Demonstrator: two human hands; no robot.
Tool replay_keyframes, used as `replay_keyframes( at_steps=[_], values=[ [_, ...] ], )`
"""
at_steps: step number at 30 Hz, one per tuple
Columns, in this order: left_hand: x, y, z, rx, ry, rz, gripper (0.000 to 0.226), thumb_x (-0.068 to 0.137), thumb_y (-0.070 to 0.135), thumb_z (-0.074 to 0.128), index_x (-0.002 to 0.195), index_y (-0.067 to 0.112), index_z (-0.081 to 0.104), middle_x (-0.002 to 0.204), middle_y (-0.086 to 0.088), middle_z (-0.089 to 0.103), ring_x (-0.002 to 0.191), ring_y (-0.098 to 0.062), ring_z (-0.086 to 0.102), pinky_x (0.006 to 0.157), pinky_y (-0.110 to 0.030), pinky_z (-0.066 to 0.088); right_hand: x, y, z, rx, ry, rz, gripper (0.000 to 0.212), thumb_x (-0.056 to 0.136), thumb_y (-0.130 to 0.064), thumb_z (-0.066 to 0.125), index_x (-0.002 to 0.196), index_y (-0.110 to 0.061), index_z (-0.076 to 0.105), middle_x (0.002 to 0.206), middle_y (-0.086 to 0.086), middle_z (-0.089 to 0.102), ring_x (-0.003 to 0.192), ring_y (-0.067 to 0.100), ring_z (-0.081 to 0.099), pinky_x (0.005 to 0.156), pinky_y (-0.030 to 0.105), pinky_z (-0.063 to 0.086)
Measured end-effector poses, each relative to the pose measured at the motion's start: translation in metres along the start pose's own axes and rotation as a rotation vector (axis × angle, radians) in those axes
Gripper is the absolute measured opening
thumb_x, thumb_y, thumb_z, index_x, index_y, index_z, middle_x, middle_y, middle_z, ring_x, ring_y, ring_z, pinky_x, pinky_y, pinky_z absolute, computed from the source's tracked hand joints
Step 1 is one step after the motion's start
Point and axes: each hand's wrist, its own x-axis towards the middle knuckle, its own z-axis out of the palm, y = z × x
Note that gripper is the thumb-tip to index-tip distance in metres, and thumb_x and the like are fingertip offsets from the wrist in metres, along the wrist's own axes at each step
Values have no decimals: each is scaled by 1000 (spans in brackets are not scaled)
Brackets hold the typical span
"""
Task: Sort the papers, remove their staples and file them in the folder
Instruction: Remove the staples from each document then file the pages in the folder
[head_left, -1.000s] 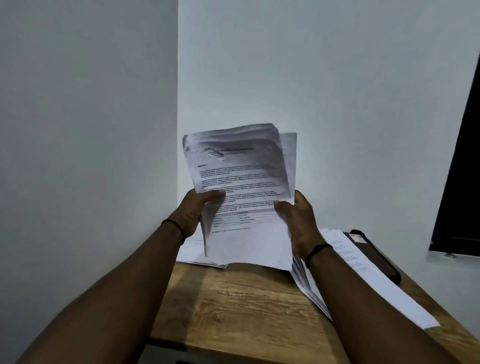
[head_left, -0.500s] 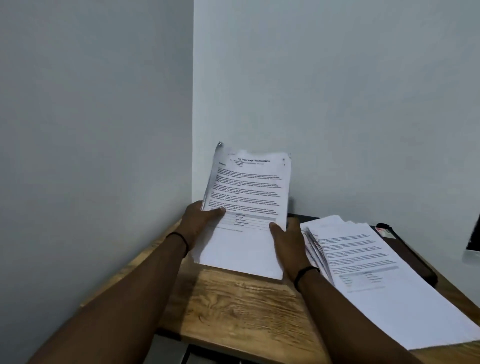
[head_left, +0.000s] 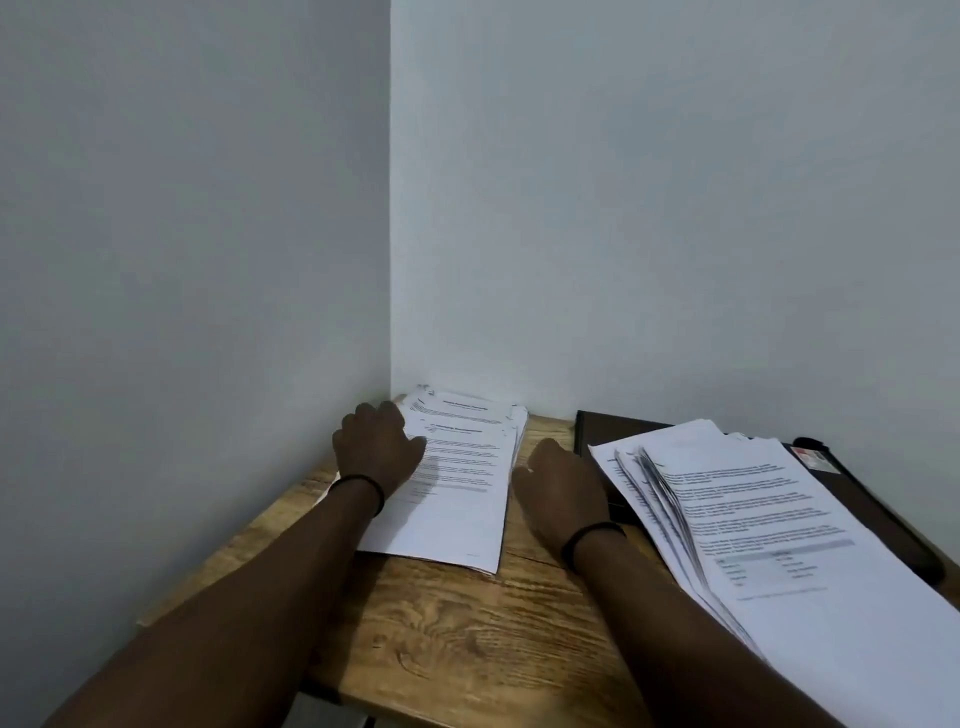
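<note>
A left stack of printed papers (head_left: 457, 499) lies flat in the table's far left corner, with more sheets fanned out at its far end. My left hand (head_left: 376, 449) rests on that stack's left edge, thumb on the top sheet and fingers curled over the edge. My right hand (head_left: 558, 488) lies on the wood just right of this stack, fingers loosely curled and holding nothing. A larger pile of stapled papers (head_left: 753, 525) lies to the right, on top of a dark brown folder (head_left: 605, 431).
The wooden table (head_left: 467, 639) stands in a corner between two grey-white walls. Its front edge runs close below my forearms. A small red and white label (head_left: 815, 457) shows on the folder's far right side.
The papers I held upright in both hands have come down flat onto the left stack. My right hand has let go and dropped to the table. The camera has tilted toward the corner.
</note>
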Motion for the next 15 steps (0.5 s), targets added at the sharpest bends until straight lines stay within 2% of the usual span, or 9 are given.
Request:
replay_keyframes(
  at_steps=[2,4,5,8,10,13,15],
  values=[
    [-8,33,10,-218,-70,56,19,85,36,67,86,18,66,95,-4,66,98,-27,62,83,-33,47,-3,17,-14,35,106,-10,18,97,-23,49,98,-9,60,99,7,68,94,27,63,67,29,39],
    [-18,65,22,-432,-230,48,31,87,33,65,62,14,60,70,-4,67,76,-27,65,69,-32,49,-6,34,-27,64,189,-15,17,97,-21,50,92,-10,61,91,4,68,89,24,63,64,29,35],
    [-24,82,28,-563,-316,10,37,88,33,65,59,11,59,64,-8,67,66,-27,65,63,-31,50,-9,42,-35,77,233,-7,17,98,-23,51,90,-13,62,89,3,67,87,23,63,64,29,35],
    [-47,137,50,-912,-573,-178,34,91,33,67,79,2,59,69,-18,64,51,-26,60,52,-28,46,-16,80,-58,-51,447,10,18,98,-35,52,97,-19,60,95,1,64,91,24,61,65,32,41],
    [-55,157,60,-999,-630,-253,33,92,32,67,87,1,57,73,-20,63,49,-25,59,45,-26,46,-19,99,-62,-142,511,24,27,97,-45,53,104,-19,58,100,2,62,96,26,60,66,34,42],
    [-65,179,77,-1063,-610,-304,33,91,25,69,98,-7,63,81,-25,71,48,-24,61,41,-25,47,-18,128,-65,-208,406,96,49,92,-63,52,109,-18,58,106,3,60,102,26,58,67,35,42],
    [-66,186,82,-1080,-599,-318,25,90,15,69,97,-9,65,83,-26,72,53,-25,65,43,-27,50,-12,136,-65,-245,335,116,56,88,-69,52,110,-18,59,108,3,60,104,25,58,68,33,40]
  ],
)
